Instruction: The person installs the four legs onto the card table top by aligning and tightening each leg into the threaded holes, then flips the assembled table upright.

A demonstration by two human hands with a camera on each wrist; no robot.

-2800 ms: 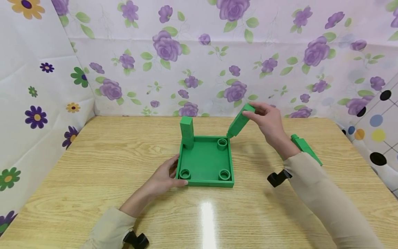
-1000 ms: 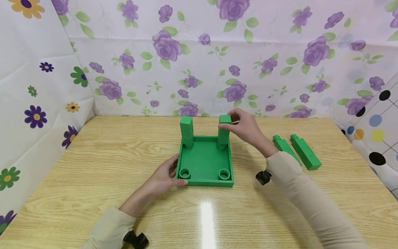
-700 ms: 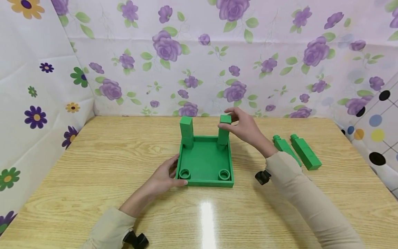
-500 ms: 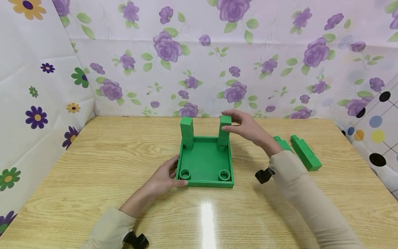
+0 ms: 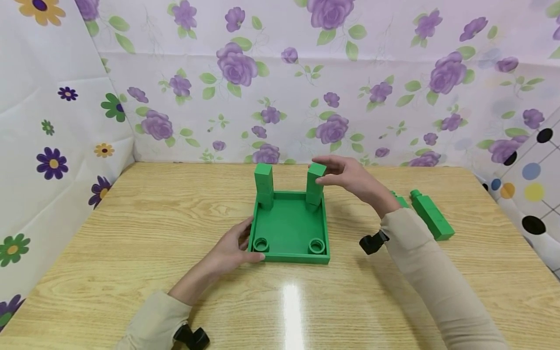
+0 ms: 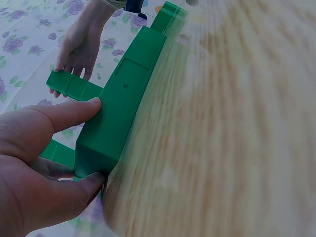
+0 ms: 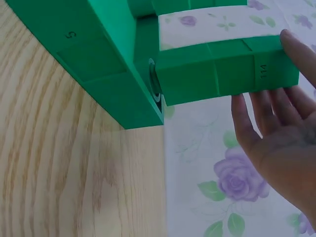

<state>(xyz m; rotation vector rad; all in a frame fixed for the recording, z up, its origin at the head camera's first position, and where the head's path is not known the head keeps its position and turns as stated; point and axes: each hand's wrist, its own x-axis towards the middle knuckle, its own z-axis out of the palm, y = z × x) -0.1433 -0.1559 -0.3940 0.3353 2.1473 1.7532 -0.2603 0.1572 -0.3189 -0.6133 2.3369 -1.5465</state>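
Green plastic makes up the square tray, which lies at the centre of the wooden table with its hollow side up; the left hand grips it at its seven o'clock corner, thumb laid over the near rim and fingers set against the outer side wall; inside that corner sits a round socket, with a matching ring at five o'clock; at eleven o'clock a square post stands upright by itself; at one o'clock a second post stands over its corner, its sides turned slightly out of line with the tray, and whether it is fully seated I cannot tell; the right hand pinches this one near its top, thumb on one face and the slightly spread fingers on the opposite face; away at two to three o'clock from the tray, a loose post lies on its side, its knobbed end pointing towards eleven, and just beside it lies another loose piece, mostly hidden by the sleeve; flowered cloth hangs at twelve, beyond the table's far edge.
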